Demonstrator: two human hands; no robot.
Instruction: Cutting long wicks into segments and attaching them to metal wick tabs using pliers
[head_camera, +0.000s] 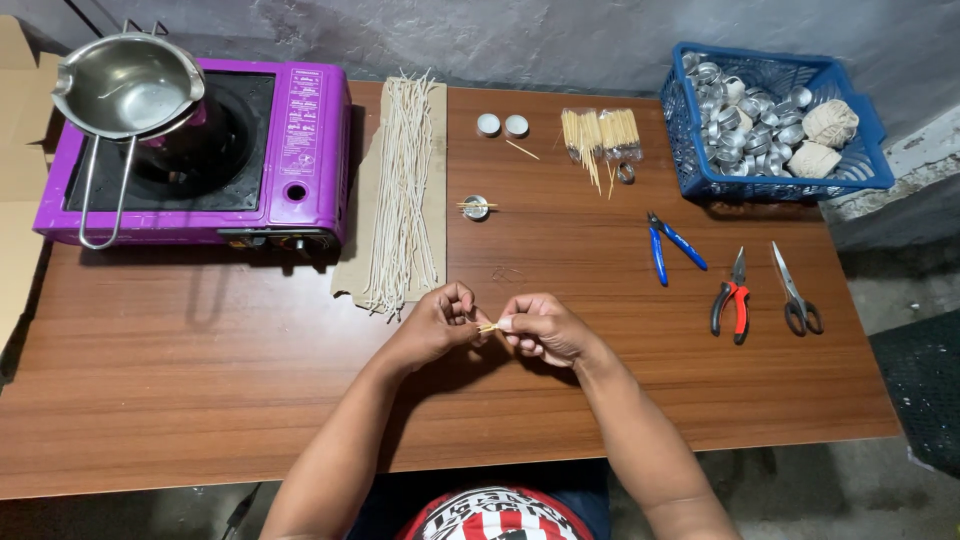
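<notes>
Your left hand (437, 322) and right hand (540, 328) meet above the desk (200, 380), near its front middle. The fingers of both hands pinch one small pale stick (487, 327) between them, thumbs pressed to forefingers. Just beyond your left hand, a bundle of wicks (403, 190) lies on cardboard (352, 250). Blue pliers (668, 245) lie well to the right.

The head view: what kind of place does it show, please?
Probably a small home candle-making bench: a wooden table with a purple portable stove, waxed wicks laid on cardboard, and a blue basket of small metal cups.
</notes>
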